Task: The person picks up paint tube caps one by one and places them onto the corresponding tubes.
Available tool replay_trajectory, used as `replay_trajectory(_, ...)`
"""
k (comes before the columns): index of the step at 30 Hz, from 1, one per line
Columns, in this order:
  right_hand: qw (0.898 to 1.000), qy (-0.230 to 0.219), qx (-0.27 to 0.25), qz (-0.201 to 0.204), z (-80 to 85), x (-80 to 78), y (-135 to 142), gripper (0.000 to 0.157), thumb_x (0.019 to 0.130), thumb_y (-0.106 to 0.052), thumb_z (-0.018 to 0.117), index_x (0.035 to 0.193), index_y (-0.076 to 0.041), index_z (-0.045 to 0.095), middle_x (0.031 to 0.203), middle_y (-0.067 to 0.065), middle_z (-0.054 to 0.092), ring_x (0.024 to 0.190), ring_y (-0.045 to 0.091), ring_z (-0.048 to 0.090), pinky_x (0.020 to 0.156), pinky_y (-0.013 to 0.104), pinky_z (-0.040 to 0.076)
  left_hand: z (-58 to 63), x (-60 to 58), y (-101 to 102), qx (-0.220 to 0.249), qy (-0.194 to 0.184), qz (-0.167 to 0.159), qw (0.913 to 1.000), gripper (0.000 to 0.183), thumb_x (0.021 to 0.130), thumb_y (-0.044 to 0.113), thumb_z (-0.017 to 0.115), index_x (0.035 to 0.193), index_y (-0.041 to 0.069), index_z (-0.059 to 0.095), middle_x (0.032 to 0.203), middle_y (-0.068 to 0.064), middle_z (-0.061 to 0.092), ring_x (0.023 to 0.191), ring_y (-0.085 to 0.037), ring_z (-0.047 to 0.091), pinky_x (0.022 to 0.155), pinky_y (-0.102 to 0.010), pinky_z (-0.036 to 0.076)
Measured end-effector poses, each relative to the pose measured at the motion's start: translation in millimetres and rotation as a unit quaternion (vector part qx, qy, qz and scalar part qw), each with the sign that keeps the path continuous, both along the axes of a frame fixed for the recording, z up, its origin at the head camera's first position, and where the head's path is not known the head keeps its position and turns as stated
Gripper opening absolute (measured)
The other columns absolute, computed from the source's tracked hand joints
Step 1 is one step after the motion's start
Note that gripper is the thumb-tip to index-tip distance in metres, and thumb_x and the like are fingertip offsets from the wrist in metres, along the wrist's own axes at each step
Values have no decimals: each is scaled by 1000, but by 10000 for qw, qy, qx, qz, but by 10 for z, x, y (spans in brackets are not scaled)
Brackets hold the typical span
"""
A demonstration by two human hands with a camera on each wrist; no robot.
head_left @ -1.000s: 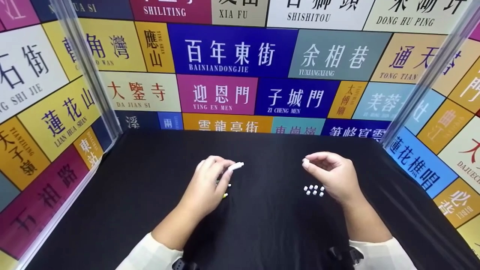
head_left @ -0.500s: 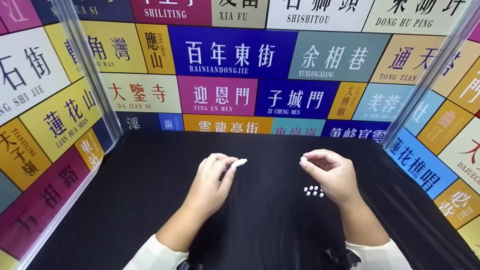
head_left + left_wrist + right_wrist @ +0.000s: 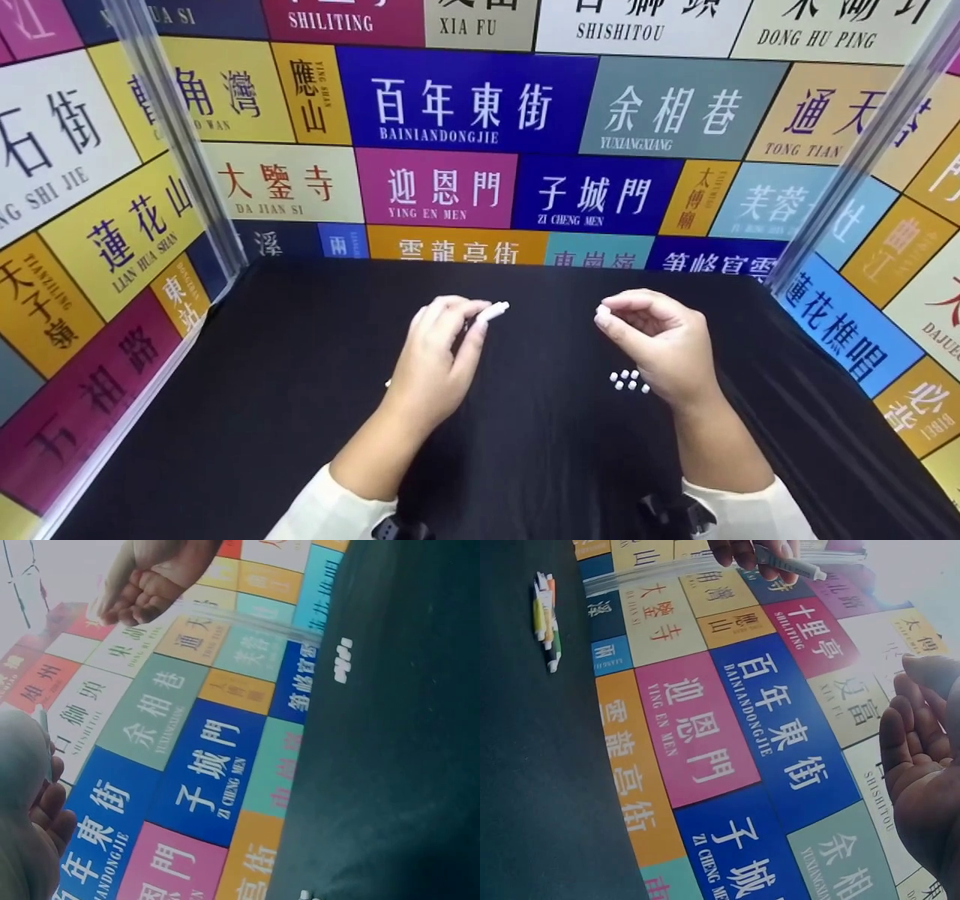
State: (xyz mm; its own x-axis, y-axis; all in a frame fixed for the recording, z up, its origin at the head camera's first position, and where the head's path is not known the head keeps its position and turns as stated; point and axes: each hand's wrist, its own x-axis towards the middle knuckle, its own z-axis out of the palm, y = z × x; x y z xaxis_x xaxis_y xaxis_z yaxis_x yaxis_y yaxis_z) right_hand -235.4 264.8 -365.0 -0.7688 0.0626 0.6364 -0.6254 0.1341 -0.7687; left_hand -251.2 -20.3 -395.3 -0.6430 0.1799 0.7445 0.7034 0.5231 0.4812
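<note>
In the head view my left hand (image 3: 439, 360) pinches a slim white marker (image 3: 492, 311) between thumb and fingers, its narrow tip pointing up to the right. The right wrist view shows the same marker (image 3: 791, 565) with a small pale nub at its end. Across from it, my right hand (image 3: 667, 349) pinches a small white piece like a cap (image 3: 602, 315) at its fingertips. The two hands are raised and apart. Several small white caps (image 3: 632, 385) lie on the black cloth beside and below the right hand.
A bundle of thin coloured markers (image 3: 546, 619) with white ends lies on the black cloth (image 3: 540, 450), mostly hidden behind the left hand in the head view. Coloured sign panels (image 3: 465, 105) stand around the table, with clear corner posts (image 3: 187, 142).
My left hand has moved up and to the right with the marker, first uncovering less of the bundle behind it. My right hand has risen slightly, still pinching the small white piece.
</note>
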Motion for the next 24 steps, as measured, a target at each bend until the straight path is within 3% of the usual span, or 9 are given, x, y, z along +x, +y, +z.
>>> replay_trajectory(8, 9987, 333, -246, 313, 57, 28, -27, 19, 83, 19, 78, 102, 17, 73, 95, 3, 81, 84, 12, 78, 80, 21, 63, 101, 86, 44, 217, 141, -120, 9996, 24, 107, 26, 65, 127, 16, 74, 124, -1, 73, 118, -17, 66, 106, -40, 50)
replay_trajectory(24, 9920, 875, 117, 904, 120, 250, -130, 23, 80, 26, 75, 100, 15, 75, 98, 9, 79, 82, 15, 76, 74, 22, 64, 167, 254, -1, -56, 286, -295, 9991, 26, 105, 22, 69, 130, 17, 73, 124, 2, 74, 120, -14, 64, 107, -39, 51)
